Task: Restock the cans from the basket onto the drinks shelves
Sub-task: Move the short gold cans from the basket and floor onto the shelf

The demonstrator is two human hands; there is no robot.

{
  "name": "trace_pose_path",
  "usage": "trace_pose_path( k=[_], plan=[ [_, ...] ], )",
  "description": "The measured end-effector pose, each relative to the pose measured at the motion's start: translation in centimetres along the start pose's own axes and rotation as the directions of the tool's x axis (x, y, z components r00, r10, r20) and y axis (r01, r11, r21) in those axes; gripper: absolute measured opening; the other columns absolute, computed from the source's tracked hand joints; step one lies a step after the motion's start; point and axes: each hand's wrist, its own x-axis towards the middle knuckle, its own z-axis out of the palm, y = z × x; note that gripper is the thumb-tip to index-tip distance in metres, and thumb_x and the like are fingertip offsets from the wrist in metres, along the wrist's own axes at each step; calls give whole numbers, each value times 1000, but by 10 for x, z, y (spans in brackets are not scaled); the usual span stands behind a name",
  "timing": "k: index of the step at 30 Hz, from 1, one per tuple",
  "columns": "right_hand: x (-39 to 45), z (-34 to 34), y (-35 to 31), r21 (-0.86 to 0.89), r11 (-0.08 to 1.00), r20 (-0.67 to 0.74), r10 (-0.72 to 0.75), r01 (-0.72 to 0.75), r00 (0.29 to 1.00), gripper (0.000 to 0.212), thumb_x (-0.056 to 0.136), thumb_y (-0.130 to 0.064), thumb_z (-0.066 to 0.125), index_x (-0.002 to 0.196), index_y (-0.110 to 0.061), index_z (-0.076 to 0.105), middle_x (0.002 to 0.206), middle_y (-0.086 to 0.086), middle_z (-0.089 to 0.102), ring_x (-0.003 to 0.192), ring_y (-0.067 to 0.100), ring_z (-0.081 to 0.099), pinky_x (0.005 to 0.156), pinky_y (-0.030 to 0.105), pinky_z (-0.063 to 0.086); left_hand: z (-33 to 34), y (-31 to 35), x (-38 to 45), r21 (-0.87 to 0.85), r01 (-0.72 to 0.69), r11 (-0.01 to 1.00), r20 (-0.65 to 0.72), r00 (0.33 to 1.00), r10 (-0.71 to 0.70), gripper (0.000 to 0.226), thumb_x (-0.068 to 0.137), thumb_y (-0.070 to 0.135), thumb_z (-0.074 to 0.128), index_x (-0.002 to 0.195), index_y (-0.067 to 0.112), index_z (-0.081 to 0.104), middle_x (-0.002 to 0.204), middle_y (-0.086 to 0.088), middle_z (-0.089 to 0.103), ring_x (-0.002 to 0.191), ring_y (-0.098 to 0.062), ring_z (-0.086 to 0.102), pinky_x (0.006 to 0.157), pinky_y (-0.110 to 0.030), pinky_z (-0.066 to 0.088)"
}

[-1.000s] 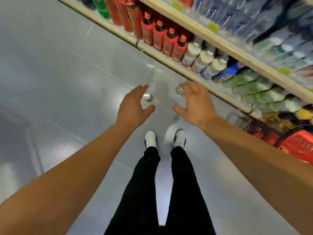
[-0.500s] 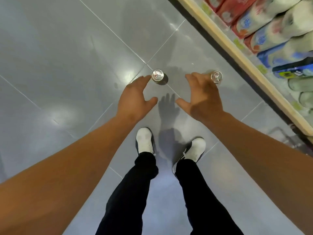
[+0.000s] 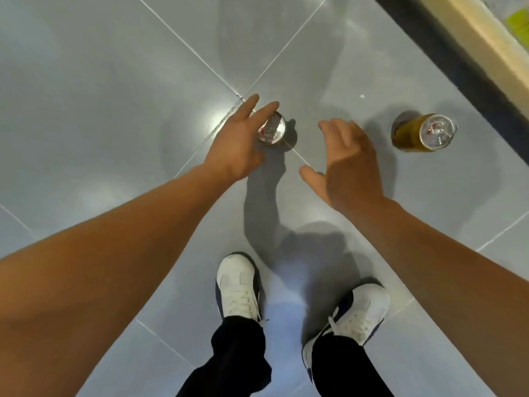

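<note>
Two cans stand upright on the grey tiled floor, seen from above. My left hand (image 3: 240,141) reaches down over the left can (image 3: 273,130), fingers spread and straight across its silver top, without a grip around it. The right can (image 3: 423,133) has a gold-brown side and a silver lid. It stands apart from my right hand (image 3: 347,164), which hovers spread to the can's left and holds nothing. The basket is out of view.
The wooden base edge of the drinks shelf (image 3: 486,38) runs diagonally across the top right corner, with a dark gap below it. My two white shoes (image 3: 239,287) stand on the floor just below the hands.
The view has dropped closer to the floor and the shelves have slid out of frame. Both hands have lowered toward the cans; the left one now covers the left can's top.
</note>
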Motion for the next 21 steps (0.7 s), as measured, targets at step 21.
trace_pose_path(
  k=[21],
  plan=[
    [-17,-29,97,-54,956,-214,270,-288,939,74,76,-48,65,139,-15,44,139,11,52,125,29,51,102,46,47,43,76,25,-175,-79,981,-103,993,61,70,68,17,83,132,14,54,123,-2,62,108,-19,58,92,-22,44]
  ],
)
